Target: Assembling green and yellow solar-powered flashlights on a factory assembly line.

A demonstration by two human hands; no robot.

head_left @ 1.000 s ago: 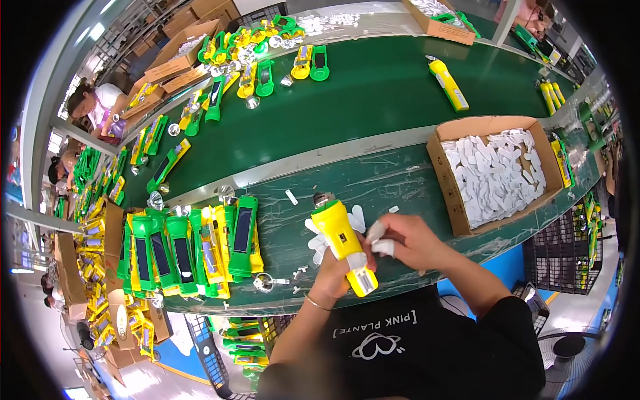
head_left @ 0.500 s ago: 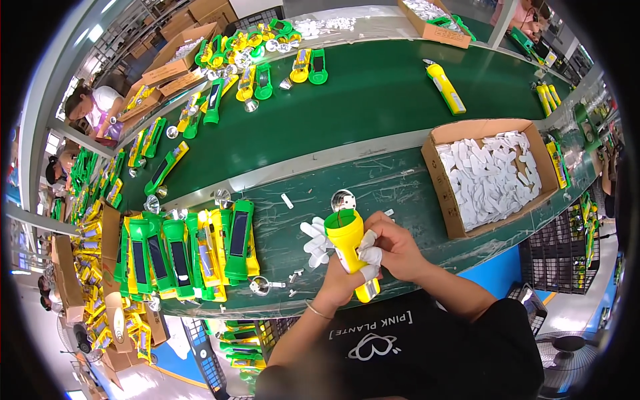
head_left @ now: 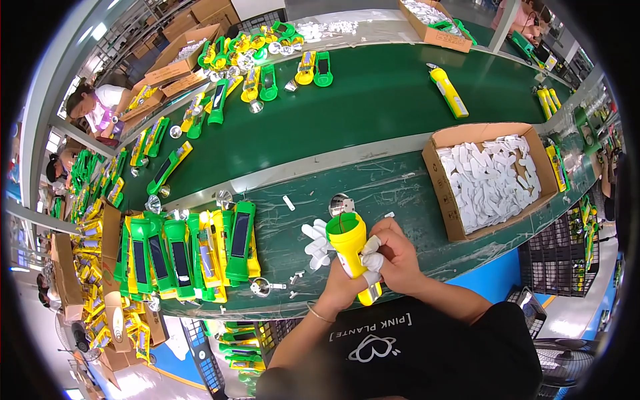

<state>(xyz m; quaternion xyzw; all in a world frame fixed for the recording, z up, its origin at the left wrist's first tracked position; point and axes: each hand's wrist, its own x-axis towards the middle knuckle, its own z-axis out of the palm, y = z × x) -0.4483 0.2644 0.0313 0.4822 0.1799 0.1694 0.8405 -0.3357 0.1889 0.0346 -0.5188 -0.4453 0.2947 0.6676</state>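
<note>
A yellow flashlight body [head_left: 348,245] with a green inside stands tilted between my hands, its wide open end pointing away from me. My left hand [head_left: 343,285] is wrapped round its lower part. My right hand [head_left: 395,257], with white covers on some fingertips, presses against the body's right side; whether a small piece is pinched there is hidden. A shiny reflector cup [head_left: 342,204] rests just beyond the open end, a thin wire running between them. Beside my left hand lies a small heap of white oblong pieces [head_left: 316,241].
A cardboard box [head_left: 445,193] of white pieces stands on the right. Green and yellow flashlight halves [head_left: 180,257] are piled at the left, with a loose reflector [head_left: 260,287] near them. Across the green conveyor belt [head_left: 373,87] lie more flashlight parts and a yellow flashlight [head_left: 449,92].
The view has shifted slightly. Both hands still hold the flashlight body in nearly the same place; the right-hand fingers have moved a little along its side.
</note>
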